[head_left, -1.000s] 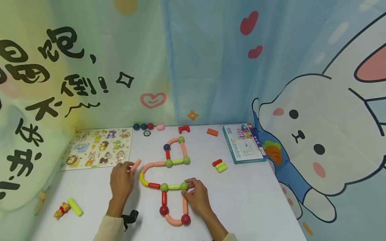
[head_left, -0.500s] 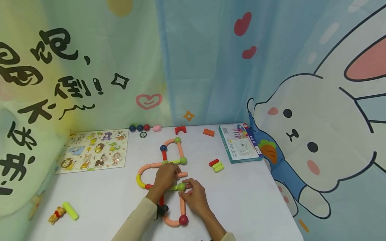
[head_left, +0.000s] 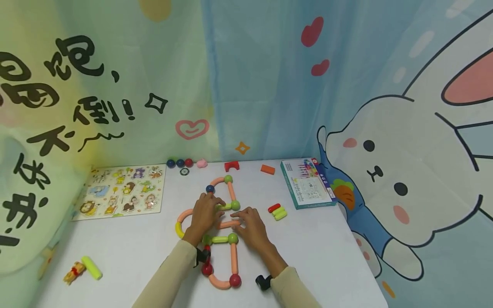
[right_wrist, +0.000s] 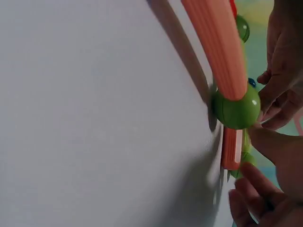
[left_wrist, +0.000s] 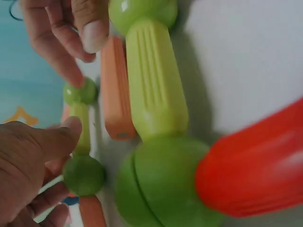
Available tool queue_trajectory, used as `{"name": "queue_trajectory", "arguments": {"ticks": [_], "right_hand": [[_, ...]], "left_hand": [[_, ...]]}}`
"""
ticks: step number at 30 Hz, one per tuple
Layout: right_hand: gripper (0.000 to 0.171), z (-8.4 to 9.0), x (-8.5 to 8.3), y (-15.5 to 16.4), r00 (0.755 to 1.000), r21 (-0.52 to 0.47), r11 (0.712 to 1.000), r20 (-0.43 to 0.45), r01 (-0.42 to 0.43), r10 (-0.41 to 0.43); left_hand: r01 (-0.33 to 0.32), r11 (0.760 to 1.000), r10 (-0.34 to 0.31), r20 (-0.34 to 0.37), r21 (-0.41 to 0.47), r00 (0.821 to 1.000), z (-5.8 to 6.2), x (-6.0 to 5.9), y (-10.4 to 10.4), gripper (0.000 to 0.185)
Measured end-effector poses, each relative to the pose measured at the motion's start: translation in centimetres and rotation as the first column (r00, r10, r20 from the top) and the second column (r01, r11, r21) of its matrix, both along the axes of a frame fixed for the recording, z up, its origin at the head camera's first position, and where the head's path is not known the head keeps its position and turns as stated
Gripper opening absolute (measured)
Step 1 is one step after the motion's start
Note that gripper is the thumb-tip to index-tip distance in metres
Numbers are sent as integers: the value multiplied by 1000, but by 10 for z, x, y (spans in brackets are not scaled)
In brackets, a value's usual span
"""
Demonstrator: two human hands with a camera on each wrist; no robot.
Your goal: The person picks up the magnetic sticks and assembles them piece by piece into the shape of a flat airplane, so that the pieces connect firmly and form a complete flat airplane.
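Between lower lime rod [head_left: 221,240] and upper lime rod [head_left: 224,207], the loose salmon rod [head_left: 228,224] lay lengthwise left to right on the surface [head_left: 327,248]; the right hand [head_left: 250,226], fingers parted, was nearer, by its right end; the left hand [head_left: 204,216] was at upper lime rod, grip not discernible.

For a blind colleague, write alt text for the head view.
A person's left hand and right hand work at a figure of coloured rods and balls on a white table, an orange rod between them; a rabbit-print curtain hangs behind.
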State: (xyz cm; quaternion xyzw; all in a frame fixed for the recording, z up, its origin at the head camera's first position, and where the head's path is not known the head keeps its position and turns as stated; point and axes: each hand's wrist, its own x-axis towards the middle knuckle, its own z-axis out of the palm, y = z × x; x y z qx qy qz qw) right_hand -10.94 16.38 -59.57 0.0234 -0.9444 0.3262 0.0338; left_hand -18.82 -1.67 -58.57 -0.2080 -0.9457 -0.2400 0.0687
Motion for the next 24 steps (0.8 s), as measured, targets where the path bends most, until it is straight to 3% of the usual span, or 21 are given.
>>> {"name": "queue_trajectory", "arguments": {"ticks": [4,10,17,21,24], "right_hand": [[21,-3,-7,0,996,61,995,44,-74,72],[22,-8,0,9,996,51,998,77,43,-47],[20,-11,1,20,1000,33,999,25,1,-2],[17,-10,-3,27,996,14,996,19,88,-88],[19,-10,-6,32,985,5,986,24,168,-168]], "left_hand": [[-6,1000,6,43,3,999,-1,-11,0,18],[-6,1000,8,103,-21,995,-4,-19,0,21],[7,997,-2,79,-73,997,-6,-21,1,20],[14,997,-9,75,-71,997,-6,-23,7,27],[53,998,-51,56,-38,997,-6,-25,15,33]]}}
